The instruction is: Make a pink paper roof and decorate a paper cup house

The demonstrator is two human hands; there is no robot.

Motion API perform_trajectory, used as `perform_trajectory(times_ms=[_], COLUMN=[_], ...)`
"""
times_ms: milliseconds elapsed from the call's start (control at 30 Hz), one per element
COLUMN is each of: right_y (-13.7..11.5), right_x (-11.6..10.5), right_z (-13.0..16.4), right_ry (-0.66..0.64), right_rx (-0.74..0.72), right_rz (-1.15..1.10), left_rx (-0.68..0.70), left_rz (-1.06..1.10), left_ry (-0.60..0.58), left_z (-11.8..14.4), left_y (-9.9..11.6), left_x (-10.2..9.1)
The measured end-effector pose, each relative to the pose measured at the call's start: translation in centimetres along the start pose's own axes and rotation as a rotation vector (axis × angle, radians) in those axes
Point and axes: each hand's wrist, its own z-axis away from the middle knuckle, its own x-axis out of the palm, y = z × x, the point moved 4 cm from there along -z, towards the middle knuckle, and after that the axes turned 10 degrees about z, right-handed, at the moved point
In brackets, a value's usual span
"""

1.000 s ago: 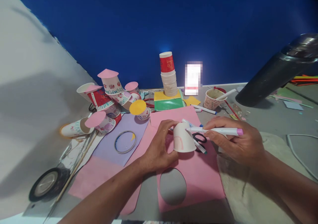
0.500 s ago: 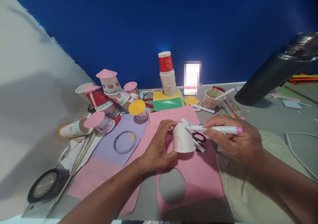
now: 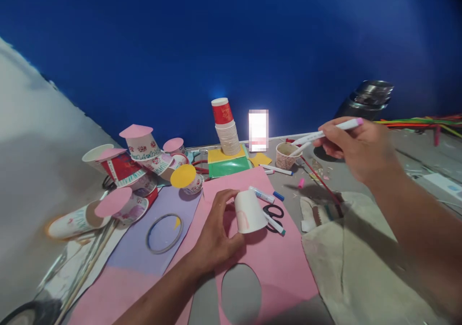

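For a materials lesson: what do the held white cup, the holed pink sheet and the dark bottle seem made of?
White cup: probably paper, matt, with a thin rim and dull side.
Pink sheet: matt paper or thin card; it lies flat with a round cut-out.
Dark bottle: metal or plastic, I cannot tell which; its top shines.

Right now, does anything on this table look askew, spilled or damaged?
The leftmost decorated cup appears to lie on its side, mouth facing sideways. Scraps lie scattered right of the patterned cup, looking untidy. The white cup in the left hand shows no visible damage.
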Motion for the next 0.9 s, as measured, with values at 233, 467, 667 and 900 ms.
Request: perform_trajectory(times_ms=[233, 467, 667, 900], right_y=[0.6, 3.0, 3.6, 3.6], right_x=[0.7, 4.6, 5.9, 6.6], right_z=[-2.8, -6.3, -7.2, -6.6], right_ry=[-0.106, -0.364, -0.502, -0.601], right_rx=[-0.094, -0.139, -0.136, -0.130], right_rz=[0.546, 0.893, 1.109, 1.221], left_rx=[-0.044, -0.111, -0.112, -0.182], left_rz=[-0.142, -0.151, -0.169, -0.126], left_ry=[0.188, 0.254, 0.256, 0.272], left_z=[-0.4, -0.9, -0.9, -1.1], left_y=[0.0, -0.2, -0.3, 0.2], left_x=[-0.4, -1.0, -1.2, -1.1])
